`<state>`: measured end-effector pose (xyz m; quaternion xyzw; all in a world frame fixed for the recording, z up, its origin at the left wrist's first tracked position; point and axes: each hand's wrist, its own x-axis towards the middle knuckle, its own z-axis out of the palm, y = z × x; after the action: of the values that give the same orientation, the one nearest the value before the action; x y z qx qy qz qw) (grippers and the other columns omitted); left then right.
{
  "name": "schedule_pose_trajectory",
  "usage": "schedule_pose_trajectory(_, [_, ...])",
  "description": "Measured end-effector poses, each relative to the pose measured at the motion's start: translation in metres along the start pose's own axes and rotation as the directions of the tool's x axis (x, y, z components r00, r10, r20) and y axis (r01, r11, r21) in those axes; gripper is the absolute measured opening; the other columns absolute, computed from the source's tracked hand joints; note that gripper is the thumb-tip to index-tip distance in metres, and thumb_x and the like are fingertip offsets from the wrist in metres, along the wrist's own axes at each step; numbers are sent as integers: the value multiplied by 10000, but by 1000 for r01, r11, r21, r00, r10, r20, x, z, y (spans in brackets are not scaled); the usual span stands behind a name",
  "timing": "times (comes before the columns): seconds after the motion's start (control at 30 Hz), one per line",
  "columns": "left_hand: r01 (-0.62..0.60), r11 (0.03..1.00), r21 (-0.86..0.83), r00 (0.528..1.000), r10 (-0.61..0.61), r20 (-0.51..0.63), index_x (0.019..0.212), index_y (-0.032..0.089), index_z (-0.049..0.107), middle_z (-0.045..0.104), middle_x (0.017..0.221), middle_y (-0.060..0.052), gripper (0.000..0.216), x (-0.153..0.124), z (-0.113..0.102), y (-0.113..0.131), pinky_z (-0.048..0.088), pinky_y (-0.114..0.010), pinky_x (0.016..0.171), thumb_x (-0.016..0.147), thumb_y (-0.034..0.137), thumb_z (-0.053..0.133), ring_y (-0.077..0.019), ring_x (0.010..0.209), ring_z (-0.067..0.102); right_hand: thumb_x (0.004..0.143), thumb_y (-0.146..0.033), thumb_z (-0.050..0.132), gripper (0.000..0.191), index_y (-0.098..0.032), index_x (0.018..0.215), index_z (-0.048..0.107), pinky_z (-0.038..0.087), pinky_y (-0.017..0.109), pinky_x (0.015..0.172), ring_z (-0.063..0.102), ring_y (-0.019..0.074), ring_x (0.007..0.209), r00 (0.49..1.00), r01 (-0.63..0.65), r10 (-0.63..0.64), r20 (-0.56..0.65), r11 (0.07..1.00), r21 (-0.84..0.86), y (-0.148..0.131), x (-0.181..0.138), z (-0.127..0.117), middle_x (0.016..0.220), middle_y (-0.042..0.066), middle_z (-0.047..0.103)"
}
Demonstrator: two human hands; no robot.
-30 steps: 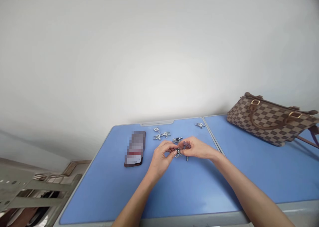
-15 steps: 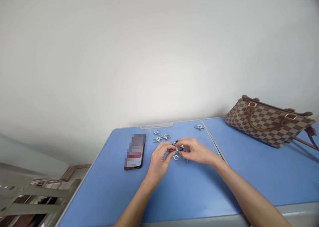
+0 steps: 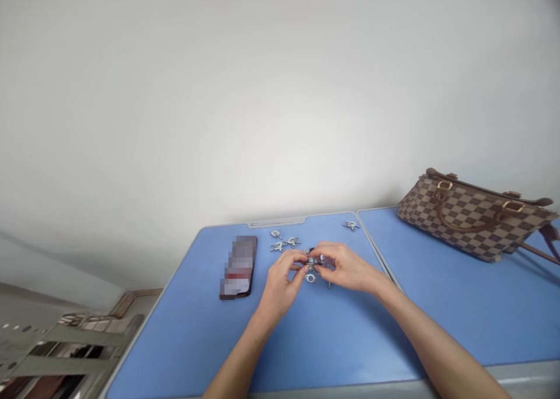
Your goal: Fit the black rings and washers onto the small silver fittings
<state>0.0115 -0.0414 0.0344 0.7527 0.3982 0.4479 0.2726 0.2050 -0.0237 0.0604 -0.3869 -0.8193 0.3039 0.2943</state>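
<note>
Right hand [image 3: 343, 265] has shifted leftward, pinching metal hardware [image 3: 312, 262]

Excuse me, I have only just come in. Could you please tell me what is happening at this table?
A person is working with bare hands at a blue table. The left hand and the right hand hold a small metal part between them; its shape is partly covered. A flat metal ring shows just below it. Three silvery pieces lie beyond the left hand, and another piece lies apart, farther right. A phone is on the left, a checkered handbag on the right.
</note>
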Motion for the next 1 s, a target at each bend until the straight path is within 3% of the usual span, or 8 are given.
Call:
schedule_pose_trajectory(0.17, [134,980,-148,991,-136,-4,897,171,628,645,984,-76,136,1,3,-11,573,-327,759,861,287,566,-179,896,639,818,-228,534,203,-194,961,675,408,232,572,547,131,680,993,-119,120,5,981,154,5,3,8,866,33,672])
schedule_pose_trajectory(0.33, [301,902,-309,951,-310,20,820,148,617,658,863,-49,183,3,7,-20,577,-312,662,797,328,632,-156,719,649,831,-272,525,205,-187,910,694,383,230,534,517,121,628,977,-215,205,66,940,266,9,6,17,780,22,660])
schedule_pose_trajectory(0.43, [325,897,-300,941,-339,8,779,154,609,653,781,-20,170,3,8,-20,565,-307,658,785,321,642,-147,667,646,831,-275,518,204,-179,896,686,382,235,540,507,122,637,970,-241,221,100,923,299,13,7,21,774,22,649])
schedule_pose_trajectory(0.53, [348,885,-309,931,-366,0,807,157,615,644,753,-11,179,3,7,-21,560,-305,664,778,330,648,-147,655,649,819,-269,537,220,-180,998,629,391,236,550,515,123,643,964,-261,260,51,903,342,16,7,26,763,10,631])
schedule_pose_trajectory(0.67, [358,852,-383,931,-354,82,1019,171,639,645,887,-38,324,4,6,-25,566,-327,685,775,385,644,-141,662,652,834,-289,529,255,-203,1073,548,396,232,553,499,113,607,962,-255,273,11,882,397,19,7,34,714,-22,601])
schedule_pose_trajectory(0.77, [391,842,-370,920,-360,154,971,156,666,650,941,-64,325,5,5,-26,558,-324,673,782,418,629,-141,645,648,829,-275,528,170,-197,978,554,397,229,555,495,107,592,962,-257,274,19,873,414,22,8,37,694,-26,596])
schedule_pose_trajectory(1.0, [484,792,-372,875,-428,226,952,109,673,640,640,-20,343,6,5,-24,473,-264,602,770,398,642,-122,543,563,846,-302,523,128,-190,890,566,402,243,584,499,108,602,966,-242,257,18,878,413,25,10,40,711,-16,595])
